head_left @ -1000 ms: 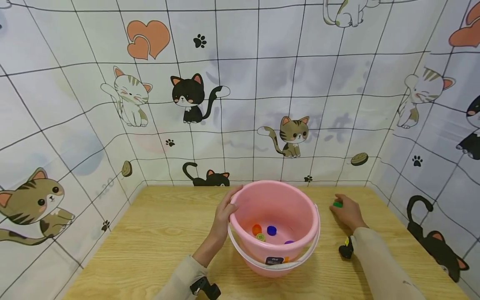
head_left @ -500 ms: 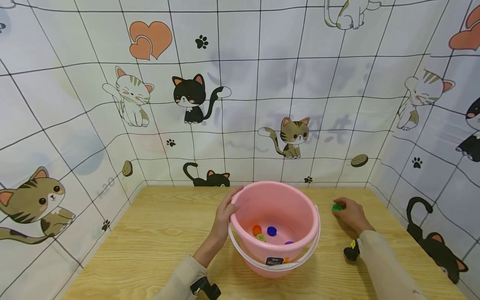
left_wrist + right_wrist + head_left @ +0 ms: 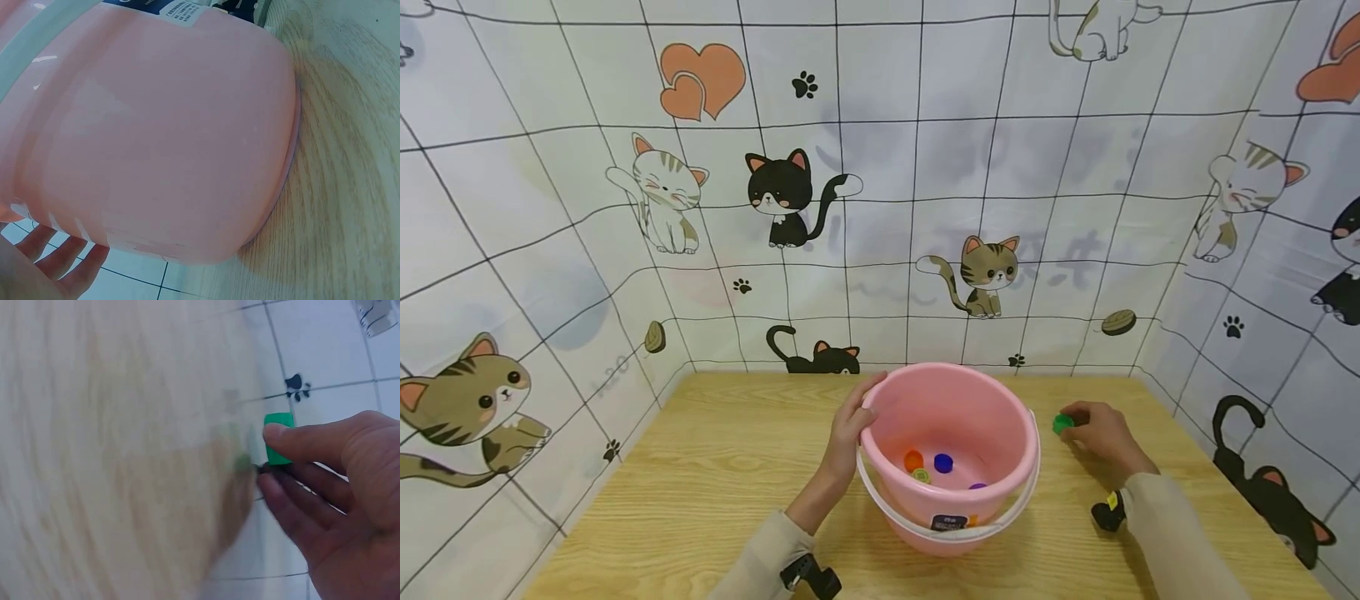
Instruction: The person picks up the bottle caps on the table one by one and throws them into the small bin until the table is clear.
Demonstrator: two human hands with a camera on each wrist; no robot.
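Note:
A pink bucket (image 3: 955, 417) with a white handle (image 3: 958, 536) stands on the table, its mouth tilted toward me in the head view. My left hand (image 3: 844, 437) holds its left rim. In the left wrist view, the fingers (image 3: 65, 256) lie against the bucket's outer wall. To the right of the bucket, my right hand (image 3: 1101, 435) pinches a small green bottle cap (image 3: 1063, 423) between thumb and fingers, seen close up in the right wrist view. Inside the bucket lie an orange cap (image 3: 913, 461), a blue cap (image 3: 943, 462), a yellow-green cap (image 3: 921, 475) and a partly hidden purple one (image 3: 977, 485).
The light wooden table (image 3: 715, 467) extends on both sides of the bucket. A white cloth wall (image 3: 880, 167) with black grid lines and printed cats encloses the back and both sides. A dark camera is strapped to each wrist.
The right hand has shifted slightly toward me, and the green cap in it has come a little left and nearer, showing more. The left hand and bucket have stayed put.

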